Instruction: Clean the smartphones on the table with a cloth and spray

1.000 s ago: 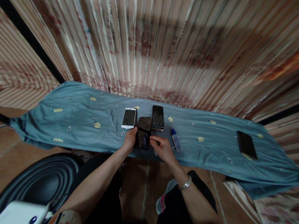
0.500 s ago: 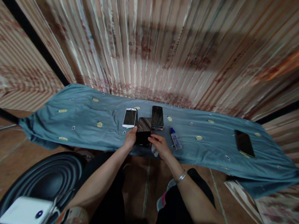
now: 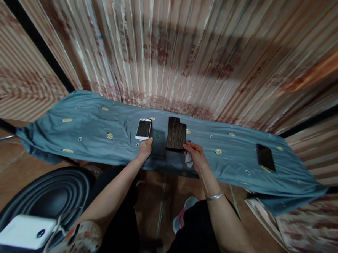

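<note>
My left hand (image 3: 145, 148) is closed on the left edge of a dark grey phone-shaped piece (image 3: 158, 145) with a small mark near its top. Whether that is a case or a phone's back I cannot tell. Between the fingertips of my right hand (image 3: 195, 154) is the lower right corner of a dark phone (image 3: 179, 138), its glossy screen reflecting stripes. It overlaps another dark phone (image 3: 173, 121) behind it. A crumpled grey cloth (image 3: 189, 159) hangs under my right fingers. Beside my left fingertips lies a white phone (image 3: 143, 129), screen up.
Blue patterned cloth (image 3: 94, 137) covers the long narrow table. Another black phone (image 3: 266, 158) lies towards its right end. A striped curtain (image 3: 173, 58) hangs behind. At lower left a white device (image 3: 25, 230) with a cable sits on a round black stool (image 3: 68, 185).
My hands have moved apart. My right hand has moved right with the dark phone, while the grey piece at my left hand has come into view. The blue-capped tube is now mostly hidden.
</note>
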`<state>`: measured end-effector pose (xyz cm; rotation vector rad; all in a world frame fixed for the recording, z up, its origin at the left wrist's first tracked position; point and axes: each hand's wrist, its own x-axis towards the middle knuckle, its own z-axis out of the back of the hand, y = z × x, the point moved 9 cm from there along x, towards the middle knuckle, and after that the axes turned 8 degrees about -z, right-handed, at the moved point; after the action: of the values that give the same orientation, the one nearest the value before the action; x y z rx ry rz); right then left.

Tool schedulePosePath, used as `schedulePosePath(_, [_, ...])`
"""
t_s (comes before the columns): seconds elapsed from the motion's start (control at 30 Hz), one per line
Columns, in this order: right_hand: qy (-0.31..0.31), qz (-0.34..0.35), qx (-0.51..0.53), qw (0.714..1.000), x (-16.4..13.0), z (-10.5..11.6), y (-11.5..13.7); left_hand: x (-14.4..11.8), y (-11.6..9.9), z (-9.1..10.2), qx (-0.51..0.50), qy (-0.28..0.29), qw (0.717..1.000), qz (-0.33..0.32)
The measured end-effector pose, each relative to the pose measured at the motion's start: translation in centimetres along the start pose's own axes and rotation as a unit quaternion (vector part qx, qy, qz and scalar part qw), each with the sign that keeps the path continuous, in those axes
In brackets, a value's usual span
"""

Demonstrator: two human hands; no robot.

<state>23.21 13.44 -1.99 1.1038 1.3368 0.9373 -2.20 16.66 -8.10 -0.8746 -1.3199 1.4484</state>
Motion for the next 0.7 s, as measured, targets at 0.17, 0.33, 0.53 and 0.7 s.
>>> schedulePosePath(0.17, [-0.036, -0.026, 0.068, 0.997, -1.6, 2.3, 1.3, 0.3, -1.5, -0.3, 0.083, 0.016, 0.995, -0.054])
schedulePosePath(0.33, [-0.040, -0.030, 0.079, 0.996, -2.8, 3.8, 2.1, 0.1, -1.9, -0.9, 0.142, 0.024, 0.986, -0.083])
schedulePosePath(0.53, [-0.043, -0.021, 0.075, 0.996, -3.3, 4.6, 2.2, -0.3, -2.0, -1.7, 0.178, 0.038, 0.979, -0.096])
schedulePosePath(0.7, [-0.027, -0.002, 0.071, 0.997, -3.3, 4.0, 2.6, -1.1, -2.2, -2.0, 0.186, 0.043, 0.976, -0.106])
